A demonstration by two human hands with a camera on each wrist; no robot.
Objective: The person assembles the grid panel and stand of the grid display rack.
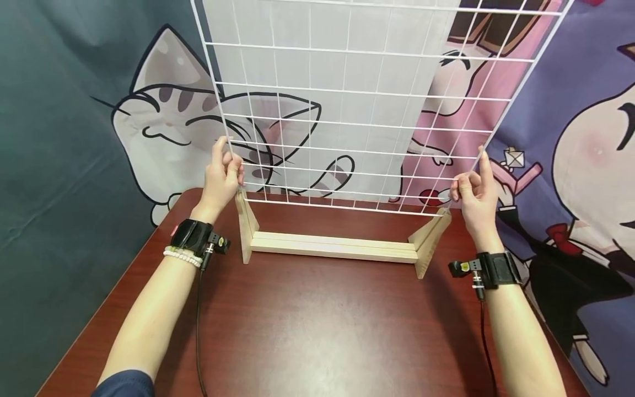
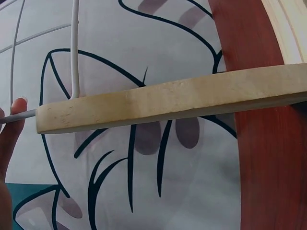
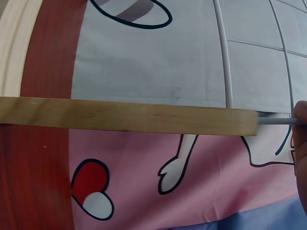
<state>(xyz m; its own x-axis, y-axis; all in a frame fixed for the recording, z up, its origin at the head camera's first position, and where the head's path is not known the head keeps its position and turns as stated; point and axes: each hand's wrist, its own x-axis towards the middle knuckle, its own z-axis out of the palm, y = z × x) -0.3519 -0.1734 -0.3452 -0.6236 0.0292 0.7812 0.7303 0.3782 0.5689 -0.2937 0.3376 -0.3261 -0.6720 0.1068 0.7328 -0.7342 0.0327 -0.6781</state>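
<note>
A white wire grid panel (image 1: 329,146) stands upright, its lower corners at the tops of a wooden stand's two side pieces. My left hand (image 1: 222,172) pinches the panel's left edge wire just above the stand. On the other side, my right hand (image 1: 477,187) grips the right edge wire, index finger pointing up along it. The stand's crossbar (image 1: 332,247) joins the left side piece (image 1: 246,226) and the right side piece (image 1: 430,241). In the left wrist view the edge wire runs into the end of the wooden side piece (image 2: 168,98); the right wrist view shows the same at the other side piece (image 3: 144,116).
The stand rests on a dark red-brown wooden table (image 1: 317,320). Behind it hangs a cloth printed with cartoon figures (image 1: 168,116). Black cables (image 1: 199,331) run down from the wrist cameras beside both forearms.
</note>
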